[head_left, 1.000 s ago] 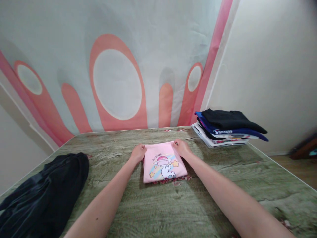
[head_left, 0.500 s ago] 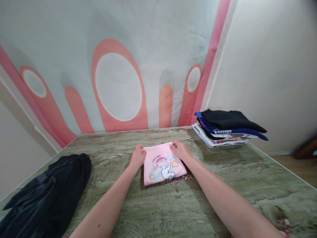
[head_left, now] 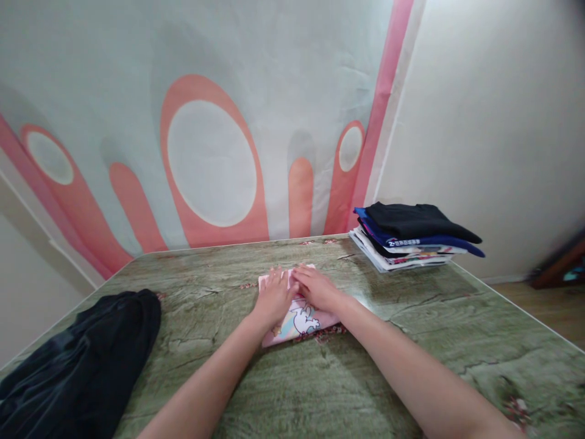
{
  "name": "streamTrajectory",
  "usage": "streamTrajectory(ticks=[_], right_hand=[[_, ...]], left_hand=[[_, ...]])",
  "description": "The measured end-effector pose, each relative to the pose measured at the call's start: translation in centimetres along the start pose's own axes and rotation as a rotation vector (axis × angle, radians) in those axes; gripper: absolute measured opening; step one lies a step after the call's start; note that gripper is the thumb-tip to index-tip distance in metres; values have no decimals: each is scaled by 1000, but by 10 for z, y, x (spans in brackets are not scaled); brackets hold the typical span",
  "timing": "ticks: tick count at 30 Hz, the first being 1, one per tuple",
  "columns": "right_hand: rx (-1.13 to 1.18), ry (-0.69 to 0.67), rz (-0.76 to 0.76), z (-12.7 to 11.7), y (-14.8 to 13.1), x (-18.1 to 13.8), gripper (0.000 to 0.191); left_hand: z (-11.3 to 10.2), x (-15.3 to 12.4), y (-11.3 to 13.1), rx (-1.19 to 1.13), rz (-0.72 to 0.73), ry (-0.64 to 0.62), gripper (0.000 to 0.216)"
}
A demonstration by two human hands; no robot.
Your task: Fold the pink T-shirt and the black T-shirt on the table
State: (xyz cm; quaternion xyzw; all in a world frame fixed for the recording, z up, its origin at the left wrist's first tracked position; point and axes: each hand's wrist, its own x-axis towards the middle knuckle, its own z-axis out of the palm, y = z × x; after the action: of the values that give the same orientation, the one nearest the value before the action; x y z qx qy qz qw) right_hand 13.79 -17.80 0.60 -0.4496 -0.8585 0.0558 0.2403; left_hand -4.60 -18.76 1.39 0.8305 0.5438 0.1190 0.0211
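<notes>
A folded pink garment point(head_left: 301, 321) with a white cartoon dog print lies flat on the table in front of me. Across its upper left part rests my left hand point(head_left: 276, 297), fingers spread and stretched away from me. My right hand point(head_left: 317, 286) lies on the upper right part, close beside the left, its fingers extended and pointing left. Both palms face down on the cloth and cover much of the print. Neither hand grips anything.
At the table's far right stands a stack of folded clothes point(head_left: 415, 222), a black one on top. A crumpled dark garment point(head_left: 91, 360) lies at the left. The wood-patterned table point(head_left: 192, 323) reaches a wall with a pink and grey printed covering point(head_left: 274, 122).
Both hands have let go of the pink garment's far corners and moved inward, so they now lie flat on top of it. The view has turned slightly.
</notes>
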Motion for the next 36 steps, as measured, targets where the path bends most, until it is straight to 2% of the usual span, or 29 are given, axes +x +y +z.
streamTrajectory(ticks=[2, 4, 8, 12, 16, 20, 23, 26, 30, 33, 34, 36], right_hand=[[-11, -96, -31, 9, 0, -1, 47], [-32, -150, 8, 15, 1, -1, 53], [-73, -163, 96, 18, 4, 0, 57], [-121, -135, 171, 14, 3, 1, 54], [-170, -50, 171, 3, 3, -2, 42], [-203, -5, 191, -10, 6, -2, 30], [-235, -24, 277, -19, 8, 0, 29], [-229, -88, 295, -26, 4, 1, 30], [-167, -166, 223, -29, -15, -1, 25], [77, -246, 71, -27, -27, 0, 27], [182, -235, 35, -28, -27, 1, 29], [314, -118, 55, -31, -18, 3, 34]], left_hand=[[13, -3, 0, 37, -13, -57, 66], [23, -6, -3, 69, 3, -71, 69], [30, -2, -12, 72, 28, -96, 71], [25, 16, -24, 46, 97, -164, 72], [6, 40, -32, 47, 200, -257, 66], [-7, 53, -20, 120, 105, -185, 47], [-3, 53, -3, 134, -6, -100, 37], [2, 58, 6, 103, -59, -83, 37], [-4, 76, 5, 14, -17, -151, 34], [-13, 82, 5, -76, 92, -212, 30], [-16, 80, 6, -110, 139, -234, 31], [-20, 69, 5, -175, 227, -282, 31]])
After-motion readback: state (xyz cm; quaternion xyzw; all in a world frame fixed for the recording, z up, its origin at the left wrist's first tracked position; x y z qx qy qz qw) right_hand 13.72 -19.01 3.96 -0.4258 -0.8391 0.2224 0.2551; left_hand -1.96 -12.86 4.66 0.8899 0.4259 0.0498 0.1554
